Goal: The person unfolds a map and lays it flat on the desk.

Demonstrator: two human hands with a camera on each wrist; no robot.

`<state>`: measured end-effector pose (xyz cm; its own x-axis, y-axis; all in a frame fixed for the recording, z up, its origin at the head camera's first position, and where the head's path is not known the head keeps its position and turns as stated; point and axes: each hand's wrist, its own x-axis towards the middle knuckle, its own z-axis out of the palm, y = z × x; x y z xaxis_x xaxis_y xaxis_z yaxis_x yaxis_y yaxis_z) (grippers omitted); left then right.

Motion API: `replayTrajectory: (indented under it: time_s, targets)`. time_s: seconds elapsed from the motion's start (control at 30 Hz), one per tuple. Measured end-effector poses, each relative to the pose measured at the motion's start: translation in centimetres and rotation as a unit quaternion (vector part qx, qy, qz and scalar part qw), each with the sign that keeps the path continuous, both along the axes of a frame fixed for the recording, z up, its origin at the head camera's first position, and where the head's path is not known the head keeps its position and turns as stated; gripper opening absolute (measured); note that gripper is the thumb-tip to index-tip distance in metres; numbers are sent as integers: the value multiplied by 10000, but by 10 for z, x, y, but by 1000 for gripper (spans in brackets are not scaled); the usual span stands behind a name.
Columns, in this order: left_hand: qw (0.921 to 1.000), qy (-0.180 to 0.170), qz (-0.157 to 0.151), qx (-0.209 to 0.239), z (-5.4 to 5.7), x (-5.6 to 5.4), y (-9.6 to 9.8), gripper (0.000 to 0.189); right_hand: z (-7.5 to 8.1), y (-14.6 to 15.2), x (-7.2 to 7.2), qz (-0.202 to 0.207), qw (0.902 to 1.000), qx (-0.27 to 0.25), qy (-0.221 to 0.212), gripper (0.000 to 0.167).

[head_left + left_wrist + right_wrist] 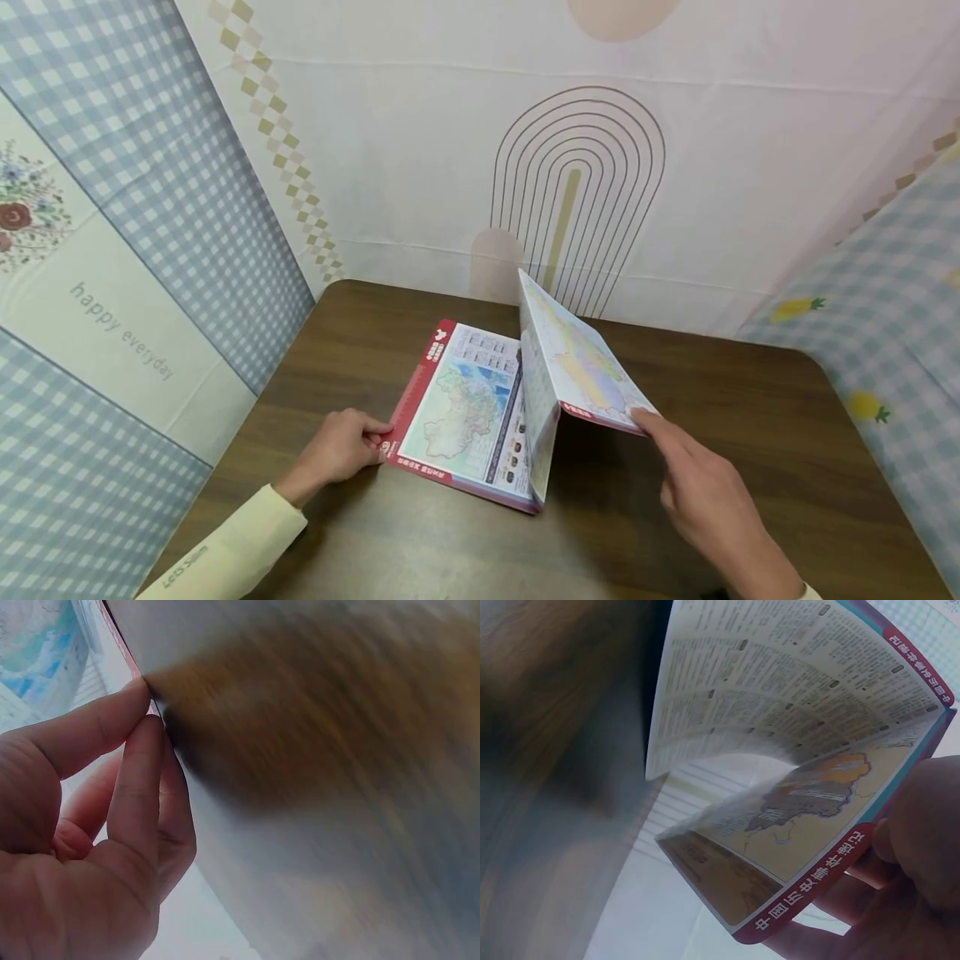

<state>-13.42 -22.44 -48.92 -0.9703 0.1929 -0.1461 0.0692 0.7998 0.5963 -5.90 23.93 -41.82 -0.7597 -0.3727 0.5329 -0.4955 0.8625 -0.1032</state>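
Note:
A folding map (457, 417) with red borders stands partly unfolded on the table. Its left panel lies flat, while the other panels rise in a ridge towards the right. My left hand (343, 450) pinches the flat panel's red edge near the front left corner; thumb and fingertips meet on that edge in the left wrist view. At the far right my right hand (705, 492) grips the edge of the raised map panel (585, 354), thumb on top. From below, the right wrist view shows the panels' printed undersides (810, 802), with text and a small map.
The brown wooden table (360, 333) reaches out on both sides of the map. A pale cloth (405, 167) with printed arches hangs behind it. Checked cloths hang at the left (150, 125) and right (892, 333).

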Motion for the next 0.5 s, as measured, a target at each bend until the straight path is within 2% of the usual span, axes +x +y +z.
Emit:
replayTrajectory:
  time_s: [0.2,0.5]
  targets:
    - [9999,28,-71,-88,0,-3,-10,41,3,18,19,-328,9994,52,112,80]
    - [9998,47,-89,-163,1,-1,-27,40,4,51,43,-1038,9945,82,-103,92]
